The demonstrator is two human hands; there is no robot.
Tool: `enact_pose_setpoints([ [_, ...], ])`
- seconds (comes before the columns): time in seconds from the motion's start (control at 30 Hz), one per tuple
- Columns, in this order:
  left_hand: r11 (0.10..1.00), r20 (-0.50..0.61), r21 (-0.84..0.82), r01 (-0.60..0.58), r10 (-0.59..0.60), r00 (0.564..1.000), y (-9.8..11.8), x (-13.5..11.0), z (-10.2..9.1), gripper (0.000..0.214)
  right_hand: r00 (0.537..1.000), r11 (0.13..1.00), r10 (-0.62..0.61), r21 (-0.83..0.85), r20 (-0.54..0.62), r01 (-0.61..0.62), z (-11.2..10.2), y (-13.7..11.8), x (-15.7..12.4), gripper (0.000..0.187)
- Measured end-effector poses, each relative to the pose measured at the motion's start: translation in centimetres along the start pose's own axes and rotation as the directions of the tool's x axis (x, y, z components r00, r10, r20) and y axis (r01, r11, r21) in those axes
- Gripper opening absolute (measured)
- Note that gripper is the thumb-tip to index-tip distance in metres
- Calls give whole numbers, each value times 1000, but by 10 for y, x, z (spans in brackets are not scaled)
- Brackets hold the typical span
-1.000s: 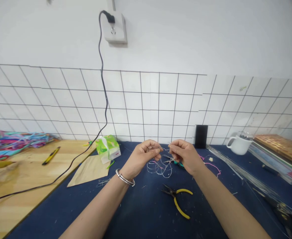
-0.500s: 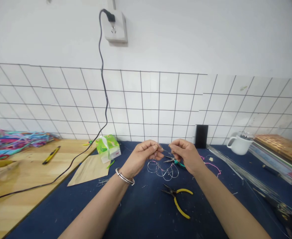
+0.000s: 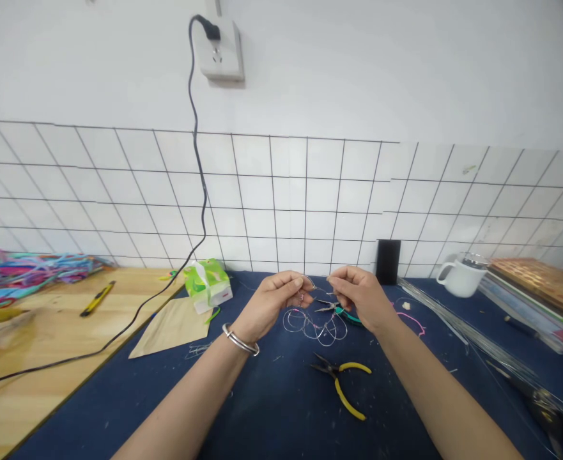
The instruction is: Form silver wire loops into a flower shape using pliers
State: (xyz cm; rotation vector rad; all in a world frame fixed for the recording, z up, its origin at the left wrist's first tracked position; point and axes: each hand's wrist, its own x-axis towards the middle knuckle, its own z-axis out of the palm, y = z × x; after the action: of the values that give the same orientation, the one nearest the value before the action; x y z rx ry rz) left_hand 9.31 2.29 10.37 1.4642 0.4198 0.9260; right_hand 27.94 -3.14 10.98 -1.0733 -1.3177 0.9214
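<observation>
Wire work at a blue-covered table (image 3: 262, 415): I am holding a thin silver wire (image 3: 316, 329) up between both hands, just above the surface. My left hand (image 3: 270, 301) is pinching one end of a short stretch, thumb and forefinger closed narrow on it. My right hand (image 3: 363, 297) is pinching the other end the same way, its fingers (image 3: 335, 281) drawn tight.

That stretch is running nearly level, left to right, from one set of fingertips to the other. The two hands are standing near each other and about equally close to it. Below the pinch, the rest of the silver wire is hanging in several loose loops between my hands. It is drooping toward the table, but the strand is so fine that I cannot tell whether it is touching.

Teal-handled pliers (image 3: 342, 311) are lying just behind the loops, beneath my right hand. Yellow-handled pliers (image 3: 343, 383) are lying nearer to me, apart from the loops. A metal bracelet (image 3: 240, 342) is sitting on my left wrist, and a green tissue pack (image 3: 208, 284) is resting well off to the left.
</observation>
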Motion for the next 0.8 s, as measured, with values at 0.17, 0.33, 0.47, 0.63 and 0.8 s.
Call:
enact_pose_setpoints([
  [0.17, 997, -49, 73, 10, -6, 999, -2, 1, -1, 21, 1000, 1000, 12, 7, -9, -12, -2, 0, 1, 20],
  [0.33, 997, -51, 73, -3, 7, 999, -4, 1, -3, 19, 999, 1000, 5, 8, -38, -4, -3, 0, 2, 19],
  [0.47, 998, -51, 64, 13, -10, 999, -7, 2, -2, 17, 999, 1000, -8, 17, -44, 8, -4, -3, 0, 18],
  [0.63, 999, -50, 50, 22, -19, 999, -12, 2, 1, 17, 999, 999, -22, 31, -48, 24, -4, -5, -1, 17],
  [0.8, 998, -34, 55, 31, -29, 999, -11, 1, 3, 16, 997, 999, -31, 29, -69, 33, -5, -7, -1, 18],
])
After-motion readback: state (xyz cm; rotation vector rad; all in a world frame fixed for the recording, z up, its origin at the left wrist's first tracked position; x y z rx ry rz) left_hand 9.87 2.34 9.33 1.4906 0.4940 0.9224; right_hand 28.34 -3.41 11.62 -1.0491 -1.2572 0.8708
